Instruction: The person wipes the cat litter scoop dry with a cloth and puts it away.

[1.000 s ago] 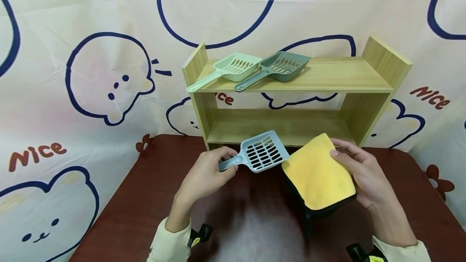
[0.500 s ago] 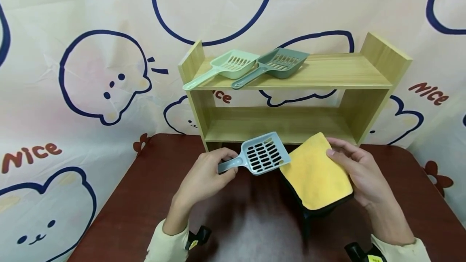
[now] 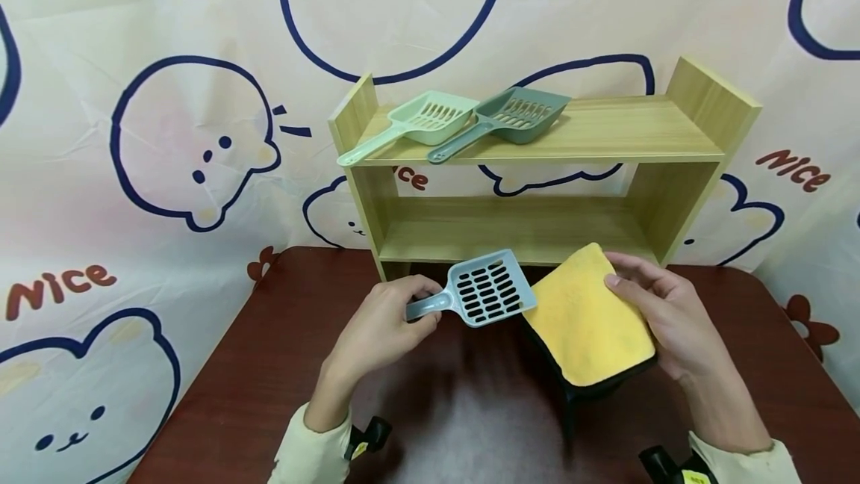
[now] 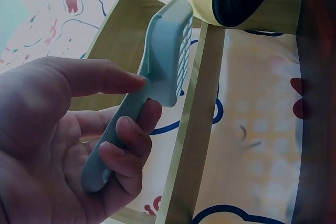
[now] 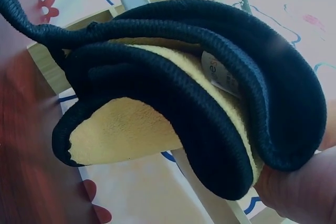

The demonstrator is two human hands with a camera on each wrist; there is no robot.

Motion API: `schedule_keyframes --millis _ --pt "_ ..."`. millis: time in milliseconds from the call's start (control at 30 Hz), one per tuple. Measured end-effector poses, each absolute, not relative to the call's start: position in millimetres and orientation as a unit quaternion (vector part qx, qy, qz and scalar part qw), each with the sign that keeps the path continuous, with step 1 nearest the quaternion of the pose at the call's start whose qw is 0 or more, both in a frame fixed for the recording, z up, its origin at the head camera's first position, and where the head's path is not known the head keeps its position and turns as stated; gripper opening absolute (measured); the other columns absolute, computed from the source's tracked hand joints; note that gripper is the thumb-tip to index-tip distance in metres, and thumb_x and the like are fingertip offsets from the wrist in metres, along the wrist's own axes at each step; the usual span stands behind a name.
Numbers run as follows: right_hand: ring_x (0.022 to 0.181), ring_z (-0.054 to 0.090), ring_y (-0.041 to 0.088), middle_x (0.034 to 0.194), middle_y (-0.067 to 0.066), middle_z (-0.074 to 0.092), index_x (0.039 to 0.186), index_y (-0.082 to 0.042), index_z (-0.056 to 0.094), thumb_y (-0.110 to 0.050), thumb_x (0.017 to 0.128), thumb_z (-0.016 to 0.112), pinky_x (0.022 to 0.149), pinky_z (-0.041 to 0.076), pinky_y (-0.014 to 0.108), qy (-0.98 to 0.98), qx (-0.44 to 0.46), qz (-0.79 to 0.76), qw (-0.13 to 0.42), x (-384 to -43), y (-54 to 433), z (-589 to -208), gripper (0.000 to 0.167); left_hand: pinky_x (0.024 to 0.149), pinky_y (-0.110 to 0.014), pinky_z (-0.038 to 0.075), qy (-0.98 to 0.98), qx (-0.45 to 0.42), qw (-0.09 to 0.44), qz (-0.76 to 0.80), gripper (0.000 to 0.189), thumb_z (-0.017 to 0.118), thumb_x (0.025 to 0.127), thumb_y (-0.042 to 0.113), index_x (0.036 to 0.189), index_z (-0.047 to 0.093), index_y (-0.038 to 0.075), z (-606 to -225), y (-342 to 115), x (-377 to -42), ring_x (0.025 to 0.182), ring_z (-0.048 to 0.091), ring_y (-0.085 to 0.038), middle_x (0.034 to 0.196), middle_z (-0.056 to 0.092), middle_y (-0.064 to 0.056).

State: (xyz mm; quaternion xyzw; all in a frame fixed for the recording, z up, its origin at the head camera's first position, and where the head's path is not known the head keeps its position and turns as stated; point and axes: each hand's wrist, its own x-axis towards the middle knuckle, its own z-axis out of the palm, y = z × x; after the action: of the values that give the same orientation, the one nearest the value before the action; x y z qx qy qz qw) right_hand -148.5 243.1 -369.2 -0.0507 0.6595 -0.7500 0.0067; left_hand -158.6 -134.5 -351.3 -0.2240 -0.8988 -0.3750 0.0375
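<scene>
My left hand grips the handle of a light blue slotted litter scoop, its head pointing right. In the left wrist view, the thumb presses the scoop's neck while the fingers curl round the handle. My right hand holds a cloth, yellow on one face and dark on the other, with the thumb on its yellow side. The scoop's front corner meets the cloth's left edge in the head view; whether they touch I cannot tell. From the right wrist, the cloth appears folded in layers and hides most of the scoop.
Behind the hands stands a two-tier wooden shelf. On its top tier lie a pale green scoop and a dark green scoop, handles over the front edge. The dark red table lies beneath, with a printed cloth backdrop behind.
The blue scoop's head has dipped slightly, and the head view has shifted a little. Both hands keep the same holds on the scoop and the cloth.
</scene>
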Motion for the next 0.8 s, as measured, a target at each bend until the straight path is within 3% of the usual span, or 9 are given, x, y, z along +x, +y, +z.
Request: schedule_keyframes --millis 567,800 --pt "0.083 0.076 0.015 0.105 -0.002 0.071 0.134 -0.022 0.074 -0.008 0.108 0.064 0.064 0.063 0.033 0.685 -0.071 -0.725 0.007 -145 231 -372 0.031 0.068 -0.023 0.049 -0.897 -0.252 0.033 -0.361 0.015 0.080 0.093 0.011 0.108 0.077 0.015 -369 -116 -161 0.071 0.056 -0.008 0.095 0.071 0.007" --pt "0.083 0.077 0.017 0.106 0.000 0.071 0.142 -0.014 0.068 -0.014 0.108 0.065 0.065 0.064 0.037 0.719 -0.102 -0.687 0.021 -142 219 -371 0.033 0.072 -0.023 0.050 -0.895 -0.272 0.040 -0.352 0.015 0.082 0.094 0.014 0.108 0.077 0.014 -377 -103 -158 0.077 0.058 -0.005 0.100 0.074 0.007"
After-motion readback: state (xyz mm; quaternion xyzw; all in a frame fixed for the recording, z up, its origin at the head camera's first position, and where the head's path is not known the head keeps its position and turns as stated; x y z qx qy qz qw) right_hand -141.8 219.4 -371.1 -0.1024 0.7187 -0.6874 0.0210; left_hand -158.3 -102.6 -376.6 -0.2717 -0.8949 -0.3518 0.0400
